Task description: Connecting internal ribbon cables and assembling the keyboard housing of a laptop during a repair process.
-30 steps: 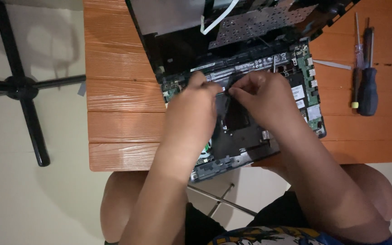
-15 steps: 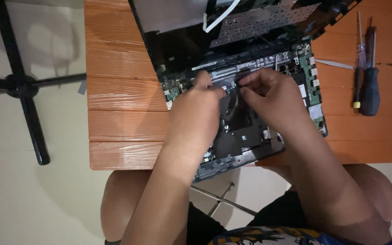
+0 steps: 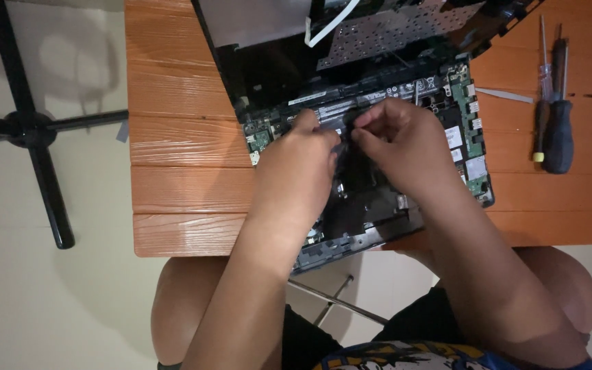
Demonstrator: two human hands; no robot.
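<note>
Orange slatted table [image 3: 173, 151] bears an opened laptop [image 3: 378, 137]; left hand [image 3: 303, 161] and right hand [image 3: 399, 140] pinch, seemingly, a small dark internal part between fingertips; screwdrivers [image 3: 556, 130] lie within reach.

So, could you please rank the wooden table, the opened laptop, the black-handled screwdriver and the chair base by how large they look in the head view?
1. wooden table
2. opened laptop
3. chair base, partly cut off and farther away on the floor, so its rank is unsure
4. black-handled screwdriver

White rectangular labels [image 3: 454, 137] sit on the green board at the laptop's right edge. A long black label strip [image 3: 340, 109] with white markings lies just beyond my fingertips.
</note>
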